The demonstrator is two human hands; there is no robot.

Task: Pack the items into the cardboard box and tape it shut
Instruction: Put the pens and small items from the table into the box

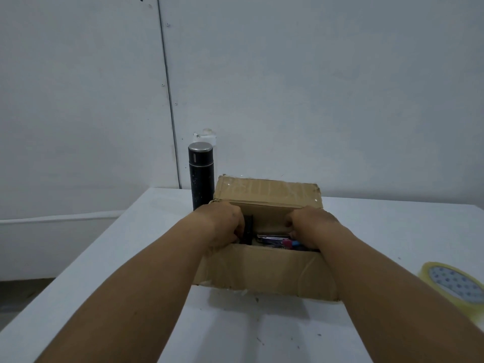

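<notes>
box, centre tabletop: light, stiff cardboard; lift by side walls. both hands inside, grip unclear. flask 11 o'clock, tape 3 o'clock.

Fingertips of both hands hidden inside cardboard box. Box contents mostly hidden, too small to identify. Tape roll cut by right edge. Black flask base behind box.
</notes>
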